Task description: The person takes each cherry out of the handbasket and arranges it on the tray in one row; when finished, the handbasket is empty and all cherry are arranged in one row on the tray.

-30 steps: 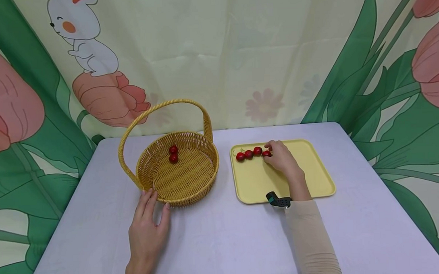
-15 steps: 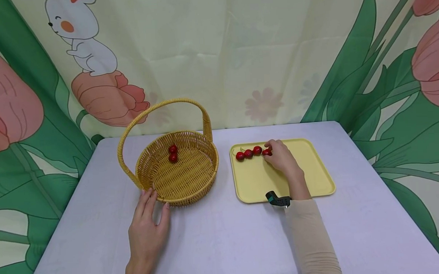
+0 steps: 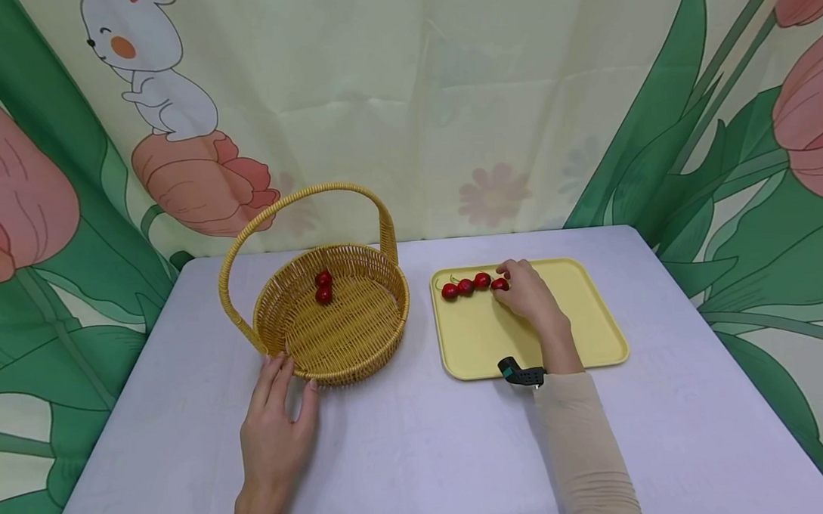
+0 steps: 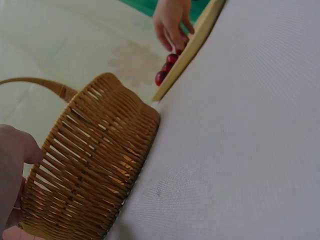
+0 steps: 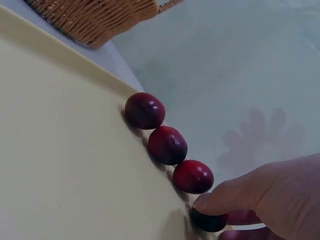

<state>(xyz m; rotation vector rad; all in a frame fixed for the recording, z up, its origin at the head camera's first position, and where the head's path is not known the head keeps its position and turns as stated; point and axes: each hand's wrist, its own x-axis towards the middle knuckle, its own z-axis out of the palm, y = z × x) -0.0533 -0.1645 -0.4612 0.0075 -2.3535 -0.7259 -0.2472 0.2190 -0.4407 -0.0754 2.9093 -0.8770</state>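
Observation:
My right hand [image 3: 528,294] is over the yellow tray, thumb and fingers pinching the rightmost cherry [image 3: 499,284] of a short row. In the right wrist view the thumb lies on that dark cherry [image 5: 209,220], fingers on its far side. Three more red cherries [image 3: 465,288] sit to its left along the tray's back edge, thin green stems showing. Straight, slightly spread fingers of my left hand [image 3: 278,435] touch the near left rim of a round wicker basket [image 3: 381,356]. Inside the basket two cherries [image 3: 323,286] lie together toward the back left.
The yellow tray [image 3: 483,345] lies right of the basket on a white-covered table [image 3: 418,453]. A tall arched handle [image 3: 327,188] rises over the basket. Behind the table hangs a printed curtain [image 3: 406,98] with tulips and a rabbit.

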